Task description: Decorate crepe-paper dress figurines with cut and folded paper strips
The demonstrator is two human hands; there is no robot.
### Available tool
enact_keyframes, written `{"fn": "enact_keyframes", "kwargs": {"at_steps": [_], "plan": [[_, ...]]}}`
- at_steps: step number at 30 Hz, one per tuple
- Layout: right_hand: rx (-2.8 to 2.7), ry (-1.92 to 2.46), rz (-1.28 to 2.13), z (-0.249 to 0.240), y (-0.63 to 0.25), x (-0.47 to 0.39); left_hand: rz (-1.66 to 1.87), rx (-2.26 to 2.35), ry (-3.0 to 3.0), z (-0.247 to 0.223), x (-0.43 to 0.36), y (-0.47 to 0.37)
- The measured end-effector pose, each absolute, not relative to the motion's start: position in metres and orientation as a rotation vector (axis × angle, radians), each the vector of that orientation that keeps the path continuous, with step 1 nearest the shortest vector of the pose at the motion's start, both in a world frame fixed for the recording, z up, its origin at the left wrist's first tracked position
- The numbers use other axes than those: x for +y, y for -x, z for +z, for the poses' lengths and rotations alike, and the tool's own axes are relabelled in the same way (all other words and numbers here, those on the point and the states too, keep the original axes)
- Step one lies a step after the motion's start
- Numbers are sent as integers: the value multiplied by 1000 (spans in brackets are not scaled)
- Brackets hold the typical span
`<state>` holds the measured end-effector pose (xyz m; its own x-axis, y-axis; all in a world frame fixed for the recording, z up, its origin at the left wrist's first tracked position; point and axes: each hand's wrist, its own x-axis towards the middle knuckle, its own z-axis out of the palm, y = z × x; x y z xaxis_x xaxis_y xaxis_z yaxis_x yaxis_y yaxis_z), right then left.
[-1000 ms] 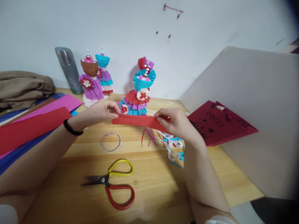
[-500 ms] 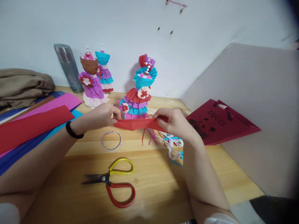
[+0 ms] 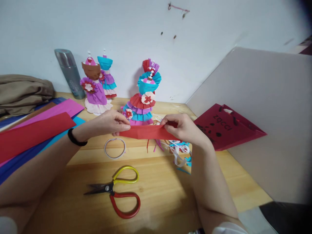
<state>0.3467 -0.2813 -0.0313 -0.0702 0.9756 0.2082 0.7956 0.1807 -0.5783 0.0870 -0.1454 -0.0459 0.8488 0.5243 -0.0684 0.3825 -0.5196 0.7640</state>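
Note:
A red paper strip [image 3: 147, 132] is stretched level between my two hands above the wooden table. My left hand [image 3: 114, 123] pinches its left end, and my right hand [image 3: 179, 126] grips it near the right end. Below the strip lie scissors [image 3: 110, 188] with one yellow and one red handle, their blades pointing left. A roll of tape or thin ring [image 3: 115, 148] rests under my left hand. Behind the strip stands a figure in a layered paper dress [image 3: 142, 104], its lowest part hidden by the strip.
Crepe paper sheets [image 3: 36, 130] and brown cloth [image 3: 24, 92] lie at the left. Near a bottle [image 3: 70, 73] stand two dressed figures [image 3: 94, 87]. Paper scraps [image 3: 181, 151] lie by my right wrist; a dark red bag [image 3: 229, 128] leans farther right.
The strip now shows a broader, flatter face. My left hand has shifted slightly right along it, its fingers more extended. The whole view has shifted a little.

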Motion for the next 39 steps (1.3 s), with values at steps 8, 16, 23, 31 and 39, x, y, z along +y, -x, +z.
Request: {"fn": "enact_keyframes", "kwargs": {"at_steps": [8,16,23,31,39], "plan": [[-1771,1540,798,-35,-349,-278,229,641,-2073,-44,-142,-85],[-1783,1540,789,-39,-341,-276,339,559,-2420,-48,-138,-85],[-1884,1566,684,-33,-333,-283,169,769,-2341,-40,-152,-86],[-1971,1515,750,-30,-326,-284,225,454,-2414,-43,-152,-88],[-2012,1443,804,-35,-313,-282,242,334,-2309,-51,-165,-97]]}}
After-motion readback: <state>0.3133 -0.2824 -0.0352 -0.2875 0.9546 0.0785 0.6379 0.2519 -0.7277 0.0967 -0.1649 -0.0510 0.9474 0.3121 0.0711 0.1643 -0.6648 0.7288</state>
